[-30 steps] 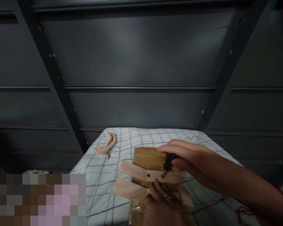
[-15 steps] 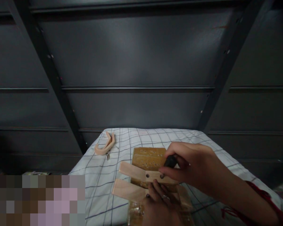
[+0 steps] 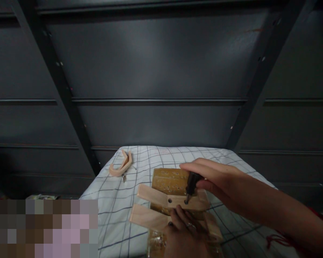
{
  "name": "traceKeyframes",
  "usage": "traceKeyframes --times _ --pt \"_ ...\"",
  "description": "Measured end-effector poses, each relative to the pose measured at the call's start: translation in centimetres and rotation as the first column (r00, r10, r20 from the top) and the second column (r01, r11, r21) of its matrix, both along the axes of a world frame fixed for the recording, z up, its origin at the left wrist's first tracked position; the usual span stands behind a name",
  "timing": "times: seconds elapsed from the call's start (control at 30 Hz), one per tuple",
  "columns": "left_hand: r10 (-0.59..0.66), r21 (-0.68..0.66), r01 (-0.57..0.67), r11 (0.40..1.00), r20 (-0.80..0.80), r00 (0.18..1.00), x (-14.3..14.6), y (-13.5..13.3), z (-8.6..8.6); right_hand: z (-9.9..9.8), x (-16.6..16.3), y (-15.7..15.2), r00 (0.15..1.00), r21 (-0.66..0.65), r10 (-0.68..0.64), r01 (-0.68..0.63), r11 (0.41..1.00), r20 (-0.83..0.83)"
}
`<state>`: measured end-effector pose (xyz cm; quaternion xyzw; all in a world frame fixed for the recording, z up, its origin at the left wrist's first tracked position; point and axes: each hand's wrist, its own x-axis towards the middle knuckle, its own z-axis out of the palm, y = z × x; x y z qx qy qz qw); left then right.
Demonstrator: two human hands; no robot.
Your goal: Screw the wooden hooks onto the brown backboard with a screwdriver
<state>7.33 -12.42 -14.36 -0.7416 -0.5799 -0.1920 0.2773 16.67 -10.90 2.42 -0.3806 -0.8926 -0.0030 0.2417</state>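
My right hand (image 3: 220, 181) has a small dark-handled screwdriver (image 3: 192, 182) between thumb and palm, its fingers stretched forward over the handle. The tilted screwdriver's tip stands in the right hole of the upper wooden piece (image 3: 152, 194), a pale bar with angled ends and another dark hole to the left. Just nearer to me lies a similar lower wooden piece (image 3: 145, 215). Across it my left hand (image 3: 184, 238), wearing a ring, rests flat, with fingertips touching the upper piece. Both pieces lie over a brown tape-wrapped block (image 3: 167, 179) with small holes in its top.
A curved wooden hook (image 3: 121, 170) lies at the left of the checked white cloth (image 3: 110, 211), with a few small screws (image 3: 124, 177) beside it. Dark metal panels (image 3: 156, 64) rise behind the cloth's far edge. A pixelated patch covers the lower left corner.
My right hand has changed its grasp from a finger pinch to outstretched fingers over the handle, so more of the screwdriver shows. My left hand and the wooden pieces keep their places.
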Motion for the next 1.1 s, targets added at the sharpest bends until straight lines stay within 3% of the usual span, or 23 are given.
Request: traceKeyframes --times 0.07,0.17,0.33,0.43,0.47,0.63,0.83,0.93,1.1 --pt "0.007 0.022 -0.008 1.0 0.028 1.0 0.5 0.1 -0.7 0.0 0.0 0.0 1.0 0.002 0.009 -0.009 1.0 -0.009" --pt "-0.01 0.061 0.005 0.998 0.073 0.997 0.7 0.1 -0.5 -0.1 -0.2 0.0 0.999 -0.019 -0.023 0.022 1.0 -0.032" --pt "-0.049 0.191 0.035 0.981 0.07 0.996 -1.2 -0.1 2.6 -0.3 -0.3 -0.4 0.996 0.001 -0.092 0.092 0.996 -0.013" --pt "-0.387 0.124 0.407 0.905 -0.157 0.909 -3.4 -0.1 4.7 -0.3 -0.5 -0.6 0.992 0.029 -0.121 0.122 0.992 -0.036" --pt "-0.417 0.094 0.438 0.894 -0.183 0.89 -4.0 0.0 5.1 -0.4 -0.6 -0.6 0.989 0.037 -0.136 0.138 0.99 -0.05" --pt "-0.437 -0.15 0.41 0.9 -0.276 0.856 -4.6 0.1 5.5 -0.7 -1.1 -0.1 0.969 0.185 -0.216 0.236 0.954 -0.122" --pt "-0.465 -0.327 0.371 0.869 -0.287 0.838 -4.5 -0.1 5.8 -1.0 -1.3 0.6 0.962 0.353 -0.245 0.272 0.895 -0.118" --pt "-0.471 -0.32 0.387 0.865 -0.25 0.846 -4.9 -0.1 5.8 -1.2 -1.6 0.7 0.959 0.339 -0.254 0.281 0.898 -0.124" --pt "-0.419 -0.239 0.365 0.9 -0.239 0.876 -3.5 -0.1 4.2 -1.3 -1.7 0.6 0.962 0.162 -0.192 0.225 0.961 -0.195"
